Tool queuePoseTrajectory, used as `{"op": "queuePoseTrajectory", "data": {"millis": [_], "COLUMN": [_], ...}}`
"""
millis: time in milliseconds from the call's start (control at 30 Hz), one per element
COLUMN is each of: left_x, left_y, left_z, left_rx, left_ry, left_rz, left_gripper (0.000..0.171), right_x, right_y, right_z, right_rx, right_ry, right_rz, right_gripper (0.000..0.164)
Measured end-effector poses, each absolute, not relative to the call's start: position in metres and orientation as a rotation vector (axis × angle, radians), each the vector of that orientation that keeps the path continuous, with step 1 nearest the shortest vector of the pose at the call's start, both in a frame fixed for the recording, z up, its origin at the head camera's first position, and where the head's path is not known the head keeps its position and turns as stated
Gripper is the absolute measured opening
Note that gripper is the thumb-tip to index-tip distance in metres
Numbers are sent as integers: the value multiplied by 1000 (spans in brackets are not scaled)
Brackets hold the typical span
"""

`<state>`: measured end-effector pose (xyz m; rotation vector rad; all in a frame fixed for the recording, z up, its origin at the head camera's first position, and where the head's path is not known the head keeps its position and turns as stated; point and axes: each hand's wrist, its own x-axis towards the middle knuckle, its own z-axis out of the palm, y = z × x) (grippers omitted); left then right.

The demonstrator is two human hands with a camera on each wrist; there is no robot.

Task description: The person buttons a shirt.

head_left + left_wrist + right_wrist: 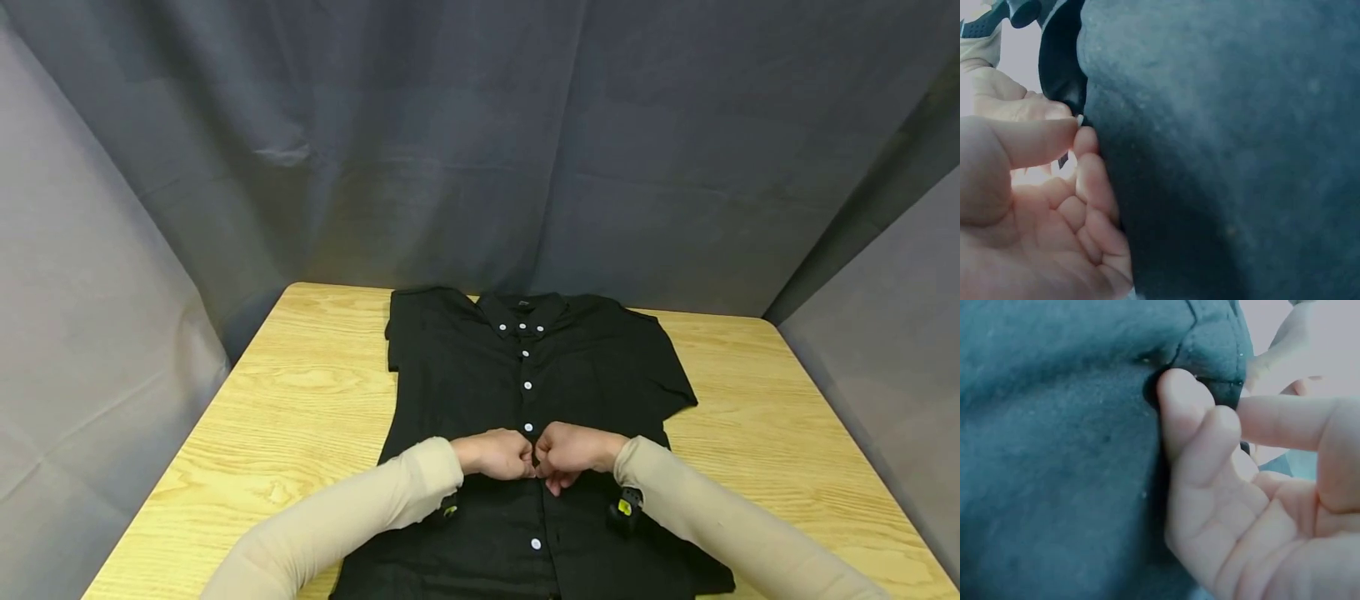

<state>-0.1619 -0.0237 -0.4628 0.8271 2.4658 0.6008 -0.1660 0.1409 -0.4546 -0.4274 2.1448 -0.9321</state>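
Note:
A black short-sleeved button-up shirt (465, 375) lies front up, collar at the far side, with white buttons down its front. Both hands meet at the front opening, below a white button (528, 427). In the left wrist view, thumb and forefinger of my left hand (498, 454) pinch a small white button (1080, 120) at the cloth's edge. My right hand (573, 454) pinches the edge of the other front panel (1216, 344) between thumb and fingers, its fingertips partly behind the cloth. The buttonhole itself is hidden by the fingers.
The shirt is spread on a light wood table (300, 400). Grey curtains (450, 167) hang behind the table and at both sides. Another white button (536, 543) shows nearer the hem, where the two front panels lie against each other.

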Motion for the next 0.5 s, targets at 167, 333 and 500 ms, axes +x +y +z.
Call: {"op": "queuePoseTrajectory", "data": {"millis": [167,333,500], "left_x": [-161,-162,-161], "left_y": [-24,-24,-24], "left_z": [-463,-463,-462], "left_rx": [835,828,815], "left_ry": [2483,2472,2476], "left_rz": [589,592,587], "left_gripper": [21,23,19], "right_x": [-168,-172,-174], "right_y": [140,141,143], "right_z": [-453,-455,-455], "right_rx": [-389,-356,-373], "right_ry": [2103,2064,2074], "right_rz": [-980,-940,-889], "right_gripper": [19,13,13]}}
